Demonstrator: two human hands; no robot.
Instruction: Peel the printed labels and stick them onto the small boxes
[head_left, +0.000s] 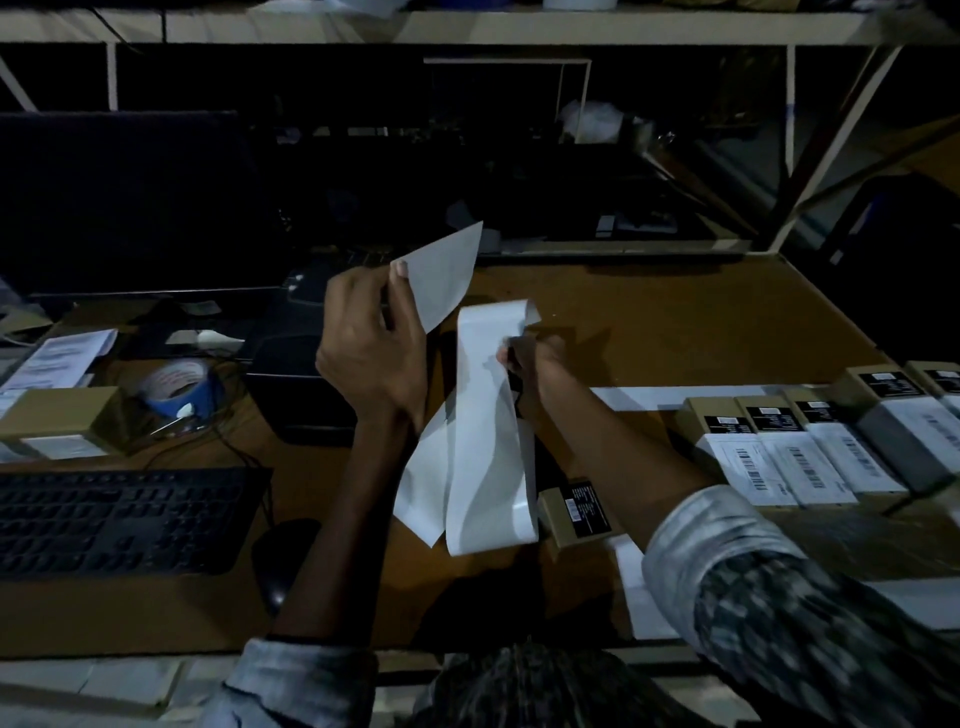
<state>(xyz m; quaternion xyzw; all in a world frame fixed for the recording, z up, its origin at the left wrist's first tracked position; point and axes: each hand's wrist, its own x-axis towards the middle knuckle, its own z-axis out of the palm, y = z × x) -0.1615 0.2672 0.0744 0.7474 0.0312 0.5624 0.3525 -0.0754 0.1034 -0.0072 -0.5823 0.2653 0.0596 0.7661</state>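
Bare brown wooden worktop (675, 322) lies open beyond and to the right of the raised hands, up to its far edge. A row of small tan cardboard boxes with white barcode labels (795, 452) blocks the right side. One small tan box with a black panel (576, 514) sits just under the right forearm. On the left, a black keyboard (119, 519), a blue roll of tape (176, 387) and a black box-shaped device (301, 389) crowd the surface.
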